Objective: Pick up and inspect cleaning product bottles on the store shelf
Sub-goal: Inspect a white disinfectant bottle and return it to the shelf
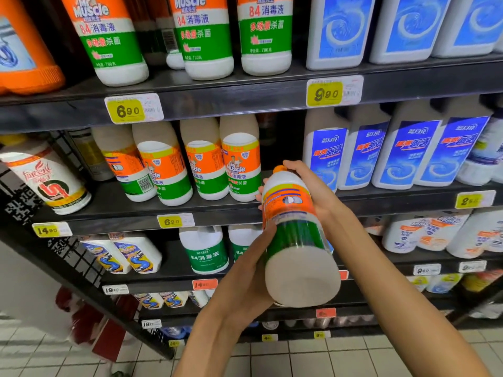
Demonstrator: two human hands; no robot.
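We've got one white plastic bottle (295,235) off the shelf — smooth, round-bodied, flat base tipped toward us, small orange cap pointing at the rack. Its glossy wrap runs orange up top, green below (back side, tiny print, unreadable). Our left hand (245,270) cups the lower body, our right hand (313,191) curls around the shoulder near the cap. It hangs in front of the black shelf edge (217,216), just right of its matching bottles (241,161), with a dark gap behind it.
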